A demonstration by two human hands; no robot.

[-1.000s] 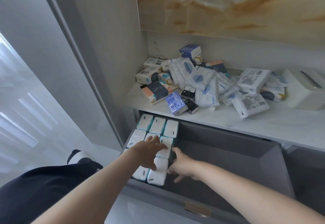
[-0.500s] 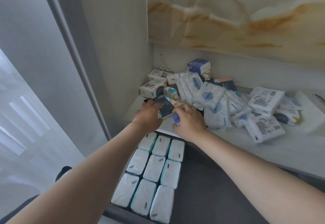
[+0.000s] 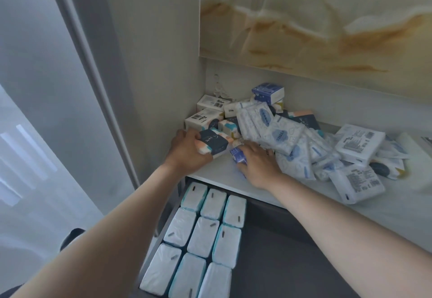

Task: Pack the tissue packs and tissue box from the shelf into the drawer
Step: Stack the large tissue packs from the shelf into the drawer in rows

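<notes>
A: Stuck on the shelf point(image 3: 222, 178) shot. Left hand point(image 3: 187, 155) holding anything?

B: Yep. Wrapped round the left end of a pack with a dark band point(image 3: 214, 144), peach and white at the ends, right at the shelf's front left corner.

A: And the right hand point(image 3: 257, 166)?

B: Palm down over a small blue pack point(image 3: 237, 155), thumb tucked round its near side, so gripping it. Sitting just beside the dark-band one and touching the edge of the heap of packs point(image 3: 287, 138), mostly white with blue print.

A: Drawer point(image 3: 292, 251)?

B: Pulled open under the shelf. Got 9 white packs point(image 3: 203, 237) in there, 3 rows of 3, tight against the left side.

A: Tissue box point(image 3: 418, 157)?

B: Looks like the white thing way over at the shelf's right end, well apart from both hands. Too blurry to say more.
</notes>
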